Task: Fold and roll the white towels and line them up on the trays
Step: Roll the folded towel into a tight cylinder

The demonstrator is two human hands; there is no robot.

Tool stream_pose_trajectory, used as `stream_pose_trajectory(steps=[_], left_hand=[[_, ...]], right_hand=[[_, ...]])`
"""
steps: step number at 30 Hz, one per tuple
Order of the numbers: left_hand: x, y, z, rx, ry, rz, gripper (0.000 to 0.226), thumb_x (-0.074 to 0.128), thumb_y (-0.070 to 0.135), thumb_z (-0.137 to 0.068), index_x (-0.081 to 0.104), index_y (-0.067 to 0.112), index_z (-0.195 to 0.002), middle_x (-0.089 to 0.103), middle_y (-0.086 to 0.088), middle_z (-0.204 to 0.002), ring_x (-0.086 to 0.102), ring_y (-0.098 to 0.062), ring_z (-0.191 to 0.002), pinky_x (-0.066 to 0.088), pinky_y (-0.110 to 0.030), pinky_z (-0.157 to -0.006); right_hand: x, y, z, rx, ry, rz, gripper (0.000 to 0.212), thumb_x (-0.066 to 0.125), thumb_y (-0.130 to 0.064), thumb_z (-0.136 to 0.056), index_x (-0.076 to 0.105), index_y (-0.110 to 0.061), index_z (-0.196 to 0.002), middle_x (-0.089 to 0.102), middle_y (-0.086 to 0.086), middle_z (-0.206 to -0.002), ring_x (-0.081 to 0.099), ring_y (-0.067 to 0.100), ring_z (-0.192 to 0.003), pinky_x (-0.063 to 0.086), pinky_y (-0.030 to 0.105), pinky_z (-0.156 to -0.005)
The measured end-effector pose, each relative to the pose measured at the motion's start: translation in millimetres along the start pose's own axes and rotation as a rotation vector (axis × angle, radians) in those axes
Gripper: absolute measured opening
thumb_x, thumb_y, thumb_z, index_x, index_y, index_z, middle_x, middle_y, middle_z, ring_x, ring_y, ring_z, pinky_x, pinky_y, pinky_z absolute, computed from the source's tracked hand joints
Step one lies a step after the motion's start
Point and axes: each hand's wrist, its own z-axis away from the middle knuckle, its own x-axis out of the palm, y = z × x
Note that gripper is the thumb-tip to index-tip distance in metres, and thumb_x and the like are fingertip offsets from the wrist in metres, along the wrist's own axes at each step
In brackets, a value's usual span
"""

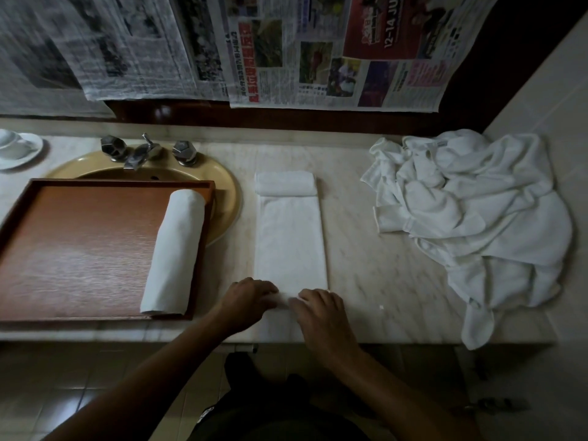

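Marble vanity counter under taped-up newspapers serves as the workbench, with a wooden tray resting across the sink. One rolled towel already lies along the tray's right edge, the only one lined up so far. Just right of the tray, a folded towel strip lies flat on the counter; a small white roll sits at its far end, though I cannot tell whether it is part of the strip or separate. The left hand and right hand, close together, curl their fingers over the strip's near end, apparently starting its roll. A heap of loose towels at the right remains unfolded, so most of the work seems left.
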Motion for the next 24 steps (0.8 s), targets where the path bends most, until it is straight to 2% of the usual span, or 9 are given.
stream_pose_trajectory(steps=[2,5,9,12,15,17,19,21,24], left_hand=[[-4.3,2.3,-5.1,-0.075,-0.007,0.139,0.022,0.060,0.038,-0.102,0.065,0.026,-0.119,0.073,0.010,-0.109,0.060,-0.004,-0.084,0.041,-0.021,-0.071],[-4.5,1.8,-7.9,-0.200,0.015,0.309,0.013,0.067,0.036,-0.098,0.063,0.023,-0.099,0.067,0.010,-0.090,0.059,-0.004,-0.076,0.037,-0.018,-0.060],[-2.5,4.3,-9.3,-0.318,0.146,0.387,0.020,0.070,0.041,-0.094,0.069,0.021,-0.091,0.066,0.005,-0.088,0.062,-0.012,-0.079,0.042,-0.023,-0.061],[3.1,6.6,-3.8,-0.363,0.254,0.396,0.026,0.067,0.048,-0.095,0.067,0.022,-0.102,0.064,0.004,-0.101,0.062,-0.014,-0.088,0.054,-0.030,-0.074],[17.5,8.9,6.1,-0.143,0.406,0.072,0.034,0.062,0.042,-0.098,0.061,0.022,-0.126,0.058,0.002,-0.123,0.056,-0.019,-0.110,0.049,-0.036,-0.095],[29.5,9.2,11.5,0.052,0.361,-0.088,0.040,0.065,0.038,-0.096,0.060,0.021,-0.132,0.058,-0.001,-0.131,0.057,-0.023,-0.118,0.046,-0.040,-0.101],[40.0,4.2,15.1,0.167,0.302,-0.184,0.049,0.070,0.034,-0.092,0.059,0.018,-0.136,0.059,-0.004,-0.136,0.058,-0.027,-0.124,0.048,-0.044,-0.103],[44.0,-2.9,18.1,0.215,0.263,-0.213,0.062,0.079,0.028,-0.086,0.057,0.014,-0.142,0.059,-0.008,-0.142,0.058,-0.029,-0.129,0.051,-0.044,-0.104],[40.3,-12.8,22.2,0.239,0.193,-0.173,0.071,0.086,0.021,-0.079,0.056,0.015,-0.144,0.060,-0.008,-0.142,0.060,-0.028,-0.129,0.054,-0.044,-0.101]], right_hand=[[7.4,-2.3,3.4,-0.002,0.011,0.040,0.045,0.053,-0.020,-0.090,0.061,-0.018,-0.135,0.061,0.005,-0.128,0.057,0.026,-0.113,0.047,0.043,-0.094],[16.4,3.6,0.3,0.010,0.006,0.077,0.050,0.059,-0.016,-0.089,0.058,-0.014,-0.140,0.060,0.009,-0.133,0.058,0.030,-0.118,0.044,0.047,-0.100],[16.2,9.5,-9.2,0.013,-0.016,0.102,0.050,0.049,-0.015,-0.092,0.056,-0.013,-0.142,0.059,0.012,-0.136,0.058,0.033,-0.121,0.043,0.050,-0.104],[8.3,16.3,-19.2,0.001,-0.070,0.102,0.061,0.041,-0.010,-0.084,0.054,-0.012,-0.144,0.058,0.012,-0.138,0.057,0.033,-0.122,0.045,0.048,-0.104],[0.3,21.7,-27.3,0.001,-0.131,0.043,0.069,0.059,0.002,-0.080,0.051,-0.015,-0.147,0.057,0.010,-0.140,0.056,0.031,-0.125,0.046,0.045,-0.105],[-5.3,23.7,-30.9,-0.003,-0.135,0.006,0.069,0.066,-0.001,-0.086,0.047,-0.019,-0.150,0.054,0.005,-0.145,0.050,0.027,-0.132,0.039,0.042,-0.112],[-10.8,24.3,-33.2,0.014,-0.147,-0.047,0.064,0.063,-0.003,-0.093,0.044,-0.022,-0.151,0.050,0.001,-0.149,0.045,0.022,-0.137,0.034,0.037,-0.115],[-16.6,25.4,-31.7,0.067,-0.155,-0.097,0.055,0.061,-0.006,-0.096,0.046,-0.024,-0.146,0.055,0.000,-0.144,0.049,0.022,-0.131,0.038,0.035,-0.110],[-23.4,26.4,-25.6,0.153,-0.208,-0.184,0.035,0.062,-0.019,-0.099,0.049,-0.027,-0.131,0.060,0.003,-0.128,0.057,0.025,-0.112,0.047,0.036,-0.091]])
